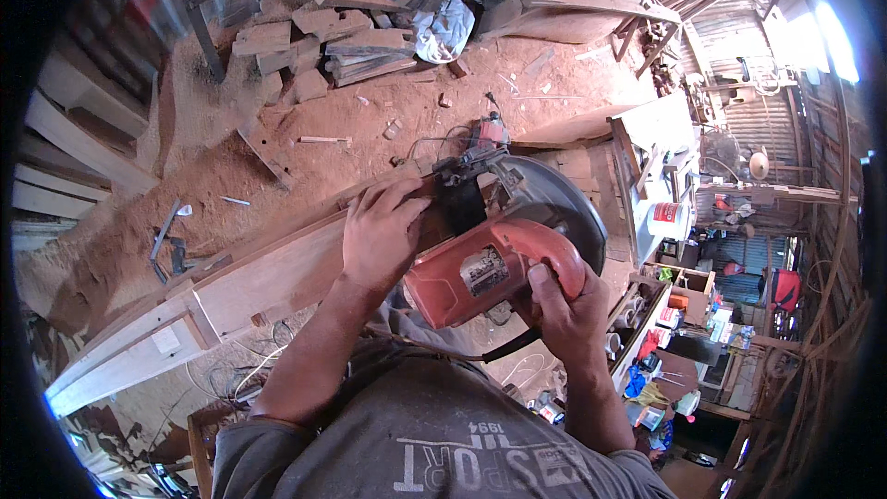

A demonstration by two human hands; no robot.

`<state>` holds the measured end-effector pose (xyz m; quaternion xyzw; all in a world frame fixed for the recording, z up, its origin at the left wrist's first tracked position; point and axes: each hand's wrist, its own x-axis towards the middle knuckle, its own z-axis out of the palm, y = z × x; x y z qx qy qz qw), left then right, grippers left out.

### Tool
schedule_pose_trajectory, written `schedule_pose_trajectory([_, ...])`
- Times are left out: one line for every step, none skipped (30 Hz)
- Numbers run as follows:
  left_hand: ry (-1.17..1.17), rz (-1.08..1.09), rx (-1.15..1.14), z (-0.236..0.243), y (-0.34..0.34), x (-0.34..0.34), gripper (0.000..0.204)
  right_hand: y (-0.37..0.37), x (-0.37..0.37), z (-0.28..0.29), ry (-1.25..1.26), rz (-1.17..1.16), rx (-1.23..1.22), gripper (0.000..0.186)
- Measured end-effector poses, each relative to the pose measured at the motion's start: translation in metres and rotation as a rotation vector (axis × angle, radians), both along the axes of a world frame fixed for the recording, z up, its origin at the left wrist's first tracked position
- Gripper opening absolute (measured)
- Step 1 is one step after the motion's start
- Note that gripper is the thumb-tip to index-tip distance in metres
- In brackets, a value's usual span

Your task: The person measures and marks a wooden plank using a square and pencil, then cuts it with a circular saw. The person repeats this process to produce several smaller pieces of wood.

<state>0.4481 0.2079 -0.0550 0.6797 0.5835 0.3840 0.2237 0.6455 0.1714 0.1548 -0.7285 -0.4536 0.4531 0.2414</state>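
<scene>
My right hand (565, 310) is wrapped round the rear handle of a red circular saw (445, 285), its thumb over the top. The saw's round dark blade guard (571, 208) faces away to the right, and a black cord leaves the handle end. A long pale wooden board (286, 263) runs from the lower left up to the saw. On the board, close to the front of the saw's base, my left hand (383, 231) grips the far edge with bent fingers. Where the blade meets the wood is hidden.
Sawdust covers the ground (305, 166) beyond the board, with scattered offcuts. Stacked wood blocks (370, 42) and a white bag (444, 30) lie at the back. A white bucket (669, 219) stands on a bench at right. Loose cables (245, 379) lie near my left side.
</scene>
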Motion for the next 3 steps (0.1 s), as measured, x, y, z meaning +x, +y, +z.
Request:
schedule_pose_trajectory([0.015, -0.017, -0.033, -0.0014, -0.0015, -0.0004, 0.026, 0.0018, 0.0003, -0.0010, -0.004, 0.026, 0.006, 0.039])
schedule_pose_trajectory([0.029, -0.035, -0.059, 0.0003, -0.0017, -0.0011, 0.027, 0.0039, 0.0007, -0.0006, -0.010, 0.050, 0.019, 0.040])
schedule_pose_trajectory([0.043, -0.053, -0.085, 0.0026, -0.0030, -0.0023, 0.028, 0.0059, 0.0012, -0.0004, -0.016, 0.073, 0.033, 0.042])
